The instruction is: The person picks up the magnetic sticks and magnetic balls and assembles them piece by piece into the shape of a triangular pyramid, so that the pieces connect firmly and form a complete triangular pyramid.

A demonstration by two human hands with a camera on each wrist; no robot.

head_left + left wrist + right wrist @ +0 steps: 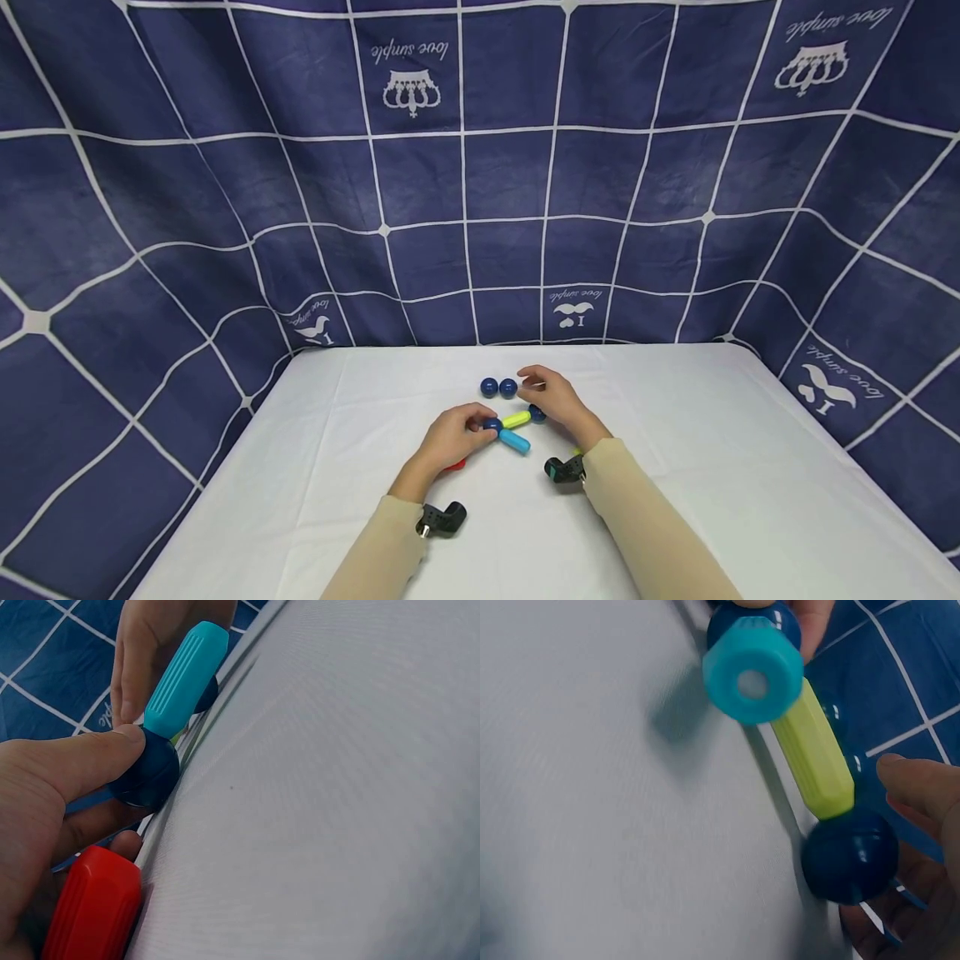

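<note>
Thumb and fingers of my left hand (pixel 450 437) pinch a dark blue ball (pixel 146 772). From this ball a turquoise ribbed rod (pixel 514 442) sticks out, and a yellow rod (pixel 517 419) joins it to a second dark blue ball (pixel 851 855). My right hand (pixel 555 398) is beside that second ball, thumb apart from it and fingers loosely bent behind it in the right wrist view. Under my left hand lies a red rod (pixel 94 907), partly hidden in the head view.
Two loose dark blue balls, one left (pixel 489 387) and one right (pixel 508 388), sit just beyond the hands on the white-covered table (pixel 360 483). A yellow piece (pixel 577 451) peeks out by my right wrist. A dark blue checked cloth (pixel 510 175) hangs behind the table.
</note>
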